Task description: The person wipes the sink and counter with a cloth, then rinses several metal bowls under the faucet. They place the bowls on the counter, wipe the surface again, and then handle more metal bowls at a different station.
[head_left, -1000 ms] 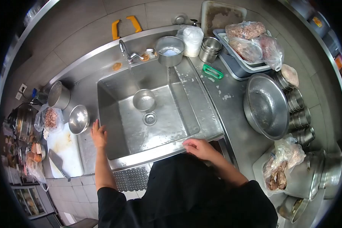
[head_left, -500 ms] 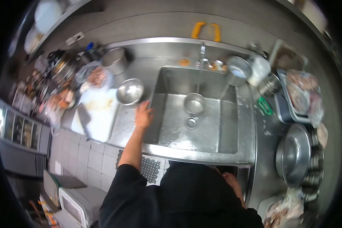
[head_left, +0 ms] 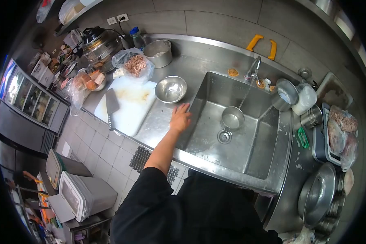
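My left hand lies with its fingers spread at the left edge of the steel sink, palm down. It holds nothing. Just beyond its fingertips stands a shiny metal bowl. To the left of the bowl is a white cutting board with a yellowish stain, and a cleaver lies along its left side. Inside the sink, a metal pot stands by the drain under a thin stream from the faucet. My right hand is out of sight.
Behind the board sit a plastic bag of chopped meat and a steel pot. Right of the sink are another pot, a green-handled item, a tray of bagged meat and a large basin. Bins stand lower left.
The view has swung left, so the sink and counter sit further right. My left hand stays by the sink's left edge, fingers spread. My right hand, partly seen before, has gone from view.
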Tool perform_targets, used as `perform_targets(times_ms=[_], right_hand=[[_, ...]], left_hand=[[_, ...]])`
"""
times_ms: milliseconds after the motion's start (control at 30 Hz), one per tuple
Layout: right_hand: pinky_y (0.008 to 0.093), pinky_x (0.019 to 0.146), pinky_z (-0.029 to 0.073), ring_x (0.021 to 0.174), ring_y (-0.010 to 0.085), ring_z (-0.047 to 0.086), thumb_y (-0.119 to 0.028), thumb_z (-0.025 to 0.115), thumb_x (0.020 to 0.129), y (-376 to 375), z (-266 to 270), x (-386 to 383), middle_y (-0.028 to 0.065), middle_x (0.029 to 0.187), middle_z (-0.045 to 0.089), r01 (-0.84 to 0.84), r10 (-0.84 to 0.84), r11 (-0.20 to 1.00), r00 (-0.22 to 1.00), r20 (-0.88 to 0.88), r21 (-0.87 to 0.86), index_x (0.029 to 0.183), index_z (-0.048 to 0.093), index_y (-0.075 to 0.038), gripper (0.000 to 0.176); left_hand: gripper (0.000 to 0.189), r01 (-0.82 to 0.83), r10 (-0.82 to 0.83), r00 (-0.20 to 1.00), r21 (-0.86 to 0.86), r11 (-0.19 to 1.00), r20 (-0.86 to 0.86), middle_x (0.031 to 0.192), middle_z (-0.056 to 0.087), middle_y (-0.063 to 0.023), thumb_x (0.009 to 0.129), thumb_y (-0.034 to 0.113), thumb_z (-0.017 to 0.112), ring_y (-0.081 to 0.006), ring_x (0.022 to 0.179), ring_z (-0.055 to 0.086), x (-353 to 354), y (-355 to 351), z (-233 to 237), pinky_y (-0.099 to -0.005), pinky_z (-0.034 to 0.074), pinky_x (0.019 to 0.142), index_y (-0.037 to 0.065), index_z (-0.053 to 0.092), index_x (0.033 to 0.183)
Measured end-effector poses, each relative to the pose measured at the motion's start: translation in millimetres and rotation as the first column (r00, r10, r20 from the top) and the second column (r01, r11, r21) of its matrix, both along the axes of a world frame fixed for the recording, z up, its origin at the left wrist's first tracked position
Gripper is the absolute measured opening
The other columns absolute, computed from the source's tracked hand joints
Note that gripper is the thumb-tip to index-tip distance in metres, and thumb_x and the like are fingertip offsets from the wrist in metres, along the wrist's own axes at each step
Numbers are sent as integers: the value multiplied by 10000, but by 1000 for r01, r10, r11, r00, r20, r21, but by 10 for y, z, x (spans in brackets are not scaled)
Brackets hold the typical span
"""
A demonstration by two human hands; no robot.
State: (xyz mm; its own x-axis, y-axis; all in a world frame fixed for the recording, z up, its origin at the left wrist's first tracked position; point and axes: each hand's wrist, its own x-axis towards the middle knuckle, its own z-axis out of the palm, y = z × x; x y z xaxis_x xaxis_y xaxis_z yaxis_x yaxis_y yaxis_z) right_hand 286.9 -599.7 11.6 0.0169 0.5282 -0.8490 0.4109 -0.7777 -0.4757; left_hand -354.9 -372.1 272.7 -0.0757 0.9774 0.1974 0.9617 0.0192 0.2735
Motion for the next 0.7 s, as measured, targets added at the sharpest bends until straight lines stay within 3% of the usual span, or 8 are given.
perform_targets(times_ms=[167, 233, 300, 400, 467, 567, 633, 700], right_hand=[[309, 463, 420, 522, 139, 537, -201, 560, 855, 35, -69, -41, 92, 649, 589, 120, -144, 982, 975, -167, -147, 881, 645, -59, 167], [301, 446, 421, 530, 151, 541, -228, 589, 839, -54, 54, -343, 70, 656, 591, -199, 147, 966, 948, 283, 165, 890, 639, -52, 190], [302, 429, 421, 533, 155, 547, -280, 622, 830, 62, 320, -365, 45, 652, 576, -162, 164, 981, 986, -13, 111, 920, 629, -69, 230], [309, 410, 413, 509, 153, 536, -268, 598, 854, 44, 638, -593, 40, 637, 549, -238, 217, 962, 963, 157, 131, 950, 602, -105, 190], [381, 546, 478, 564, 223, 591, -295, 542, 893, 19, 749, -647, 95, 601, 581, -332, 291, 933, 923, 251, 140, 914, 612, -57, 249], [346, 389, 386, 455, 186, 500, -293, 548, 891, -64, 716, -616, 75, 546, 495, 86, -85, 995, 996, 5, -50, 846, 559, -78, 219], [297, 324, 293, 402, 164, 443, -302, 526, 903, -235, 454, -480, 61, 525, 465, 207, -205, 978, 950, -236, -18, 853, 528, -111, 198], [285, 364, 334, 446, 162, 474, -285, 530, 903, -427, -341, -202, 55, 573, 502, 184, -198, 980, 953, -229, -81, 911, 529, -134, 152]], left_hand=[[310, 7, -7, 1000, -1, 1000, 8, 1478, 343, -31, 749, 171, 692, -229, 1389, 263, -38, 23, -33, -481, 180, 1145, 186, 672, 1058], [308, 20, -20, 1000, 34, 999, 0, 1478, 347, -41, 737, 158, 698, -244, 1384, 277, -38, 38, -103, -491, 196, 1135, 174, 673, 1044], [297, 35, -35, 999, 50, 998, -1, 1483, 344, -50, 731, 147, 703, -263, 1383, 286, -35, 76, -162, -513, 210, 1121, 161, 672, 1026], [296, 40, -40, 999, 13, 999, -13, 1492, 330, -51, 737, 156, 706, -270, 1390, 274, -10, 96, -153, -523, 204, 1118, 156, 665, 1030], [283, 52, -51, 999, 52, 997, -9, 1493, 328, -55, 744, 157, 703, -278, 1389, 273, -2, 89, -168, -522, 204, 1119, 156, 669, 1025], [288, 59, -56, 998, 81, 995, -31, 1479, 352, -63, 719, 137, 697, -262, 1383, 287, -13, 122, -259, -507, 200, 1124, 150, 667, 1005], [275, 95, -93, 995, 77, 992, -38, 1477, 355, -78, 706, 128, 693, -277, 1378, 295, -9, 146, -250, -508, 211, 1114, 143, 667, 979], [251, 131, -124, 991, 165, 978, -48, 1479, 352, -85, 702, 117, 685, -284, 1375, 299, 8, 148, -321, -506, 215, 1109, 136, 668, 951]])
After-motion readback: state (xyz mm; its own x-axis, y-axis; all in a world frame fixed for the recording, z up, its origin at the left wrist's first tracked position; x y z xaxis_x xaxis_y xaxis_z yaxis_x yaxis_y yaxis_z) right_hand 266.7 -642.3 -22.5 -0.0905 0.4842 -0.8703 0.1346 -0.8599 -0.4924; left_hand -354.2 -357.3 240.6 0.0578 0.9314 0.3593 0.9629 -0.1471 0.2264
